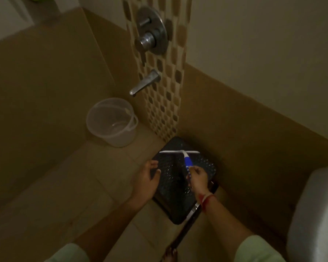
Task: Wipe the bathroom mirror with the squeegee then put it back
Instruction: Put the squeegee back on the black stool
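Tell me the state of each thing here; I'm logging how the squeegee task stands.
squeegee: gripped by its handle, over the stool
right hand: grips the squeegee handle
left hand: open, holding nothing
stool: standing upright
bucket: upright, uncovered
tap spout: no water running

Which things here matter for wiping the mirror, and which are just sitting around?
In the job: squeegee, right hand gripping its handle, left hand open beside it.
Just there: black stool, clear bucket, tap, shower valve, toilet.
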Demonstrator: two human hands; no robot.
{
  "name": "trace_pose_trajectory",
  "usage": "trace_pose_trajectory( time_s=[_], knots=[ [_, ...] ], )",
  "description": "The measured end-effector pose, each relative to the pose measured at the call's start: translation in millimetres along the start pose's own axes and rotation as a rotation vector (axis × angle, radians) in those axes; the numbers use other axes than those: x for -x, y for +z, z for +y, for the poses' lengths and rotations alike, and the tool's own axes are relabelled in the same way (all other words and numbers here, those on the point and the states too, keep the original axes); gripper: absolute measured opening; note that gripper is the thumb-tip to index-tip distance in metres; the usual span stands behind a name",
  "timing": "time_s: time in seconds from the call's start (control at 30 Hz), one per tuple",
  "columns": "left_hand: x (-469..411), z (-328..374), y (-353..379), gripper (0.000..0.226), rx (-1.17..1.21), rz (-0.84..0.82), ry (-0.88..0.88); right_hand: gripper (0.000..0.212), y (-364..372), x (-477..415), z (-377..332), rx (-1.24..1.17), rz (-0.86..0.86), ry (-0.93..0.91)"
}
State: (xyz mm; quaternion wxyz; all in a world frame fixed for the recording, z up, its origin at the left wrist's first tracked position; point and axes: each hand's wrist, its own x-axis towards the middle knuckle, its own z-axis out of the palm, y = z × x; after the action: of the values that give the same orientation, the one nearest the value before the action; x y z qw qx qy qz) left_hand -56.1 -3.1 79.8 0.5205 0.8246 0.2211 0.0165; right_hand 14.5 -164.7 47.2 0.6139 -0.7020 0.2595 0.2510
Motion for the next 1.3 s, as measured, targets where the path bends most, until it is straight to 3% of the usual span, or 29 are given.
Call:
trace_pose_trajectory(
  time_s=[0.3, 0.5, 0.63, 0.8, 1.0, 1.3],
  knots=[
    [-20, -24, 21, 0.024, 0.038, -0.023, -0.033, 0.016, 24, -34, 37, 0.014, 0.015, -0.024],
    [-18, -31, 25, 0.022, 0.072, -0.022, -0.085, 0.026, 15, -36, 62, 0.123, -0.114, 0.132],
    [-13, -32, 32, 0.024, 0.084, -0.050, -0.092, 0.014, 1, -38, 78, 0.219, -0.190, 0.198],
    [0, -39, 41, 0.025, 0.012, -0.102, -0.092, 0.024, -3, -44, 99, 0.322, -0.123, 0.120],
    [22, -49, 50, 0.025, -0.080, -0.158, -0.017, 0.016, -5, -45, 120, 0.249, -0.051, 0.115],
    [71, -30, 56, 0.025, -0.137, -0.177, -0.019, 0.025, -33, 2, 98, 0.128, -0.092, 0.134]
  ],
)
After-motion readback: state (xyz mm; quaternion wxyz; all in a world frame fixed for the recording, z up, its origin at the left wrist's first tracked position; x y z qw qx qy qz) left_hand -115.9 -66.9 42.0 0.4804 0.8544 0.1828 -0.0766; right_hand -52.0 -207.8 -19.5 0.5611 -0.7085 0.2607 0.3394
